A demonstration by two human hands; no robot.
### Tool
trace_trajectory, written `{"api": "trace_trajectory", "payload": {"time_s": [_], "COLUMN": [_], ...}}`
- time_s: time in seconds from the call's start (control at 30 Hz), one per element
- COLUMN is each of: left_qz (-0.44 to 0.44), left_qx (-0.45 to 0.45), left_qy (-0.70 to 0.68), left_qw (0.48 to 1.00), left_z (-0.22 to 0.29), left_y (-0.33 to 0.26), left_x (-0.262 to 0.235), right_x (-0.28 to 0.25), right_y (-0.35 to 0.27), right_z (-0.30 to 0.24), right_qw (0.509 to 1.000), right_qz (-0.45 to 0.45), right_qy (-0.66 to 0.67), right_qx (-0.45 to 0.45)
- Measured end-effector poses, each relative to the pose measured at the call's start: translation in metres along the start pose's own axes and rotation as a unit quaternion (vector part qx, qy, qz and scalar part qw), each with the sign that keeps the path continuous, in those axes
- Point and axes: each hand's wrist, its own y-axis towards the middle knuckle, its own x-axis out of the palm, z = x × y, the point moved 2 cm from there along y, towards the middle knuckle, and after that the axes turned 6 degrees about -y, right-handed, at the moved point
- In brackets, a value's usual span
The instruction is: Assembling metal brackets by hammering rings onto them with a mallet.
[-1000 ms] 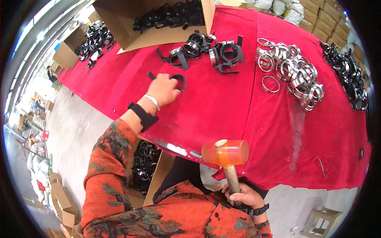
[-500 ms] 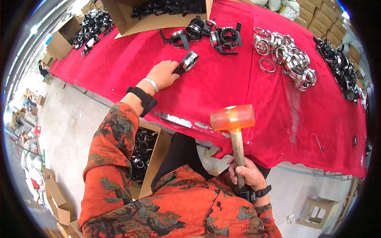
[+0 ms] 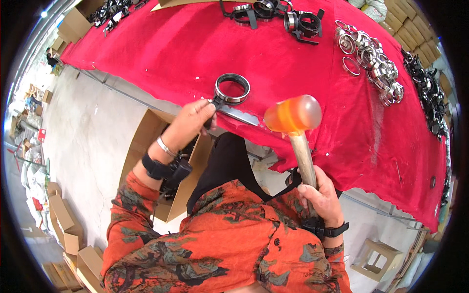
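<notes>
My left hand (image 3: 195, 117) pinches the black handle of a ring-shaped part (image 3: 232, 89), a black ring with a silver metal band round it. The ring stands over the near edge of the red-covered table (image 3: 171, 58), beside a flat metal strip (image 3: 239, 116) at that edge. In my right hand (image 3: 320, 195) is a mallet (image 3: 293, 115) with an amber, see-through head and a wooden handle. Its head is raised, to the right of the ring and apart from it. My right fingers wrap round the lower handle.
Several black ring parts with handles (image 3: 308, 24) lie at the table's far side. Loose silver rings (image 3: 378, 63) are heaped at right, with a pile of black parts (image 3: 425, 93) beyond. An open cardboard box (image 3: 141, 132) holding black parts stands below the table edge, left of my legs.
My left hand has drawn the ring part back toward me to the table's near edge. The mallet has risen slightly, its head turning. The view has shifted, so the far box shows less.
</notes>
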Motion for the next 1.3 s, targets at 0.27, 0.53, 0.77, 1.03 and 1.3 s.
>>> {"api": "trace_trajectory", "payload": {"time_s": [0.27,0.53,0.77,1.03,1.3], "left_qz": [0.035,0.055,0.058,0.100,0.118], "left_qx": [0.069,0.102,0.107,0.070,0.125], "left_qy": [-0.114,-0.145,-0.121,-0.080,-0.048], "left_qw": [0.990,0.983,0.985,0.989,0.984], "left_z": [-0.046,-0.052,-0.056,-0.042,-0.046], "left_y": [-0.007,-0.003,-0.004,-0.004,-0.005], "left_x": [0.026,0.029,0.025,0.028,0.034], "right_x": [0.022,0.039,0.053,0.081,0.082], "right_y": [0.012,0.030,0.019,0.067,0.083], "right_z": [-0.062,-0.060,-0.108,-0.116,-0.111], "right_qw": [0.982,0.941,0.968,0.920,0.898], "right_qz": [0.078,0.040,0.108,0.015,0.040], "right_qy": [-0.131,-0.332,-0.198,-0.386,-0.433], "right_qx": [-0.109,-0.050,-0.113,-0.067,-0.062]}}
